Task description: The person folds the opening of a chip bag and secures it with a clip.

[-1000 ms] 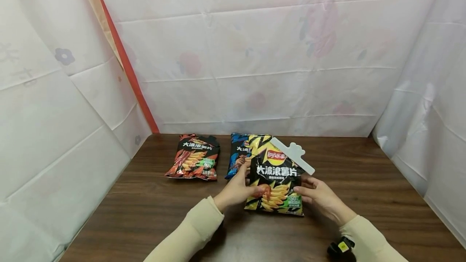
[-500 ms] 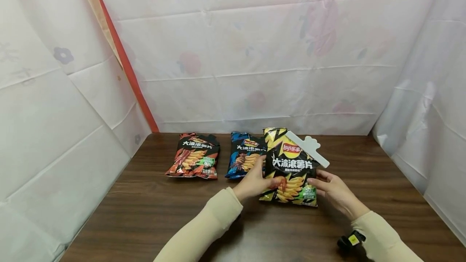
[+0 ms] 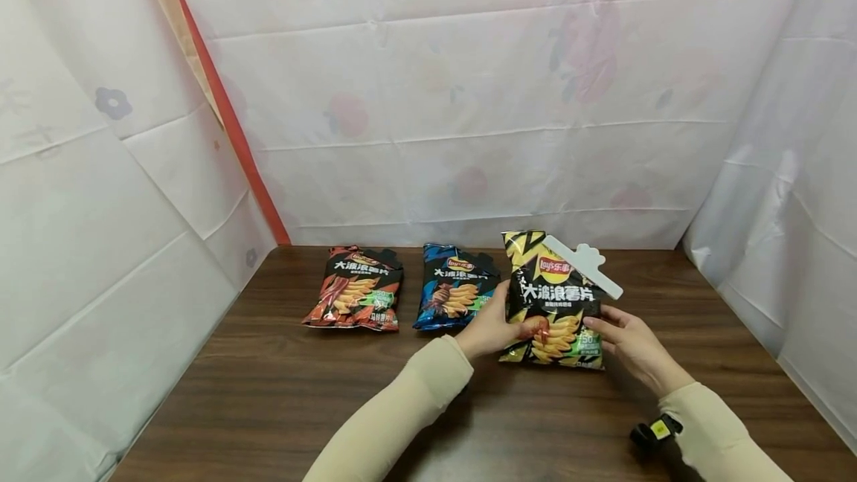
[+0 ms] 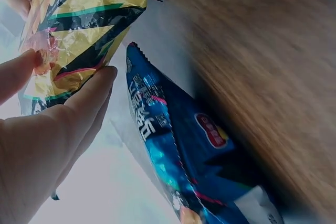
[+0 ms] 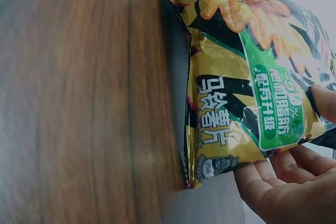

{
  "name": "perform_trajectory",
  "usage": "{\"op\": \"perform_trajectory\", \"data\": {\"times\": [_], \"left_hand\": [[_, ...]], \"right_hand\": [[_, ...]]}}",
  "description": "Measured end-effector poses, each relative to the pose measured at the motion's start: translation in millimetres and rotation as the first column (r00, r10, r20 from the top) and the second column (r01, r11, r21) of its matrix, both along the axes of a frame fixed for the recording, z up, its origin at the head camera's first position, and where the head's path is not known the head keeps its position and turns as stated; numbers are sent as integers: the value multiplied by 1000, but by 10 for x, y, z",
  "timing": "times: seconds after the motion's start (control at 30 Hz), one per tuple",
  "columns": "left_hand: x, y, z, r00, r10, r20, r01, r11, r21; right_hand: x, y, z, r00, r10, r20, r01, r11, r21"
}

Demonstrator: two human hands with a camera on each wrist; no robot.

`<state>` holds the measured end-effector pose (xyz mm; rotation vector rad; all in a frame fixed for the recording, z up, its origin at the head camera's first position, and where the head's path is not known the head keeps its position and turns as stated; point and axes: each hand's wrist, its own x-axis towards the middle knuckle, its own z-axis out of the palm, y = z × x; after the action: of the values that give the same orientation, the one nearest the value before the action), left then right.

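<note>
Both hands hold a yellow-and-black bag of potato chips (image 3: 559, 300), one at each side. A long white bag clip (image 3: 585, 262) sits slantwise across its upper right corner. My left hand (image 3: 492, 329) grips the left edge, thumb on the front and fingers behind, as the left wrist view also shows. On the opposite edge, my right hand (image 3: 632, 344) pinches the bag with its thumb in front and fingers (image 5: 278, 174) at the back. A blue chip bag (image 3: 448, 300) lies flat just left of the held bag.
A red chip bag (image 3: 355, 300) lies farther left, in line with the blue one. Dark shapes cover the upper right corners of both. White patterned cloth (image 3: 469, 95) hangs behind the brown wooden table (image 3: 268, 393) and along its sides. A black strap device (image 3: 656, 431) sits at the right wrist.
Both hands have carried the yellow-and-black chip bag to the right and slightly away. The blue bag, partly covered before, now shows almost whole. The red and blue bags have stayed in place.
</note>
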<state>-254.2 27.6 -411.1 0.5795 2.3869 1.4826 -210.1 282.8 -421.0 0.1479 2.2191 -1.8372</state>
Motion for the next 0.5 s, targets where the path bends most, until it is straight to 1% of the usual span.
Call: {"op": "perform_trajectory", "data": {"times": [0.1, 0.23, 0.33, 0.5], "left_hand": [[-18, 67, -1, 1000, -11, -11, 11, 1000, 17], [-43, 145, 2, 1000, -22, -6, 22, 1000, 14], [-52, 194, 0, 1000, 0, 18, 0, 1000, -28], [-41, 261, -19, 997, 48, 54, -45, 997, -59]], "right_hand": [[-31, 45, -9, 1000, -15, -4, 15, 1000, 10], [-77, 106, -24, 999, -36, -1, 36, 999, 5], [-114, 149, -34, 999, -52, 1, 52, 999, 4], [-164, 183, -52, 995, -100, 10, 100, 995, 8]]}}
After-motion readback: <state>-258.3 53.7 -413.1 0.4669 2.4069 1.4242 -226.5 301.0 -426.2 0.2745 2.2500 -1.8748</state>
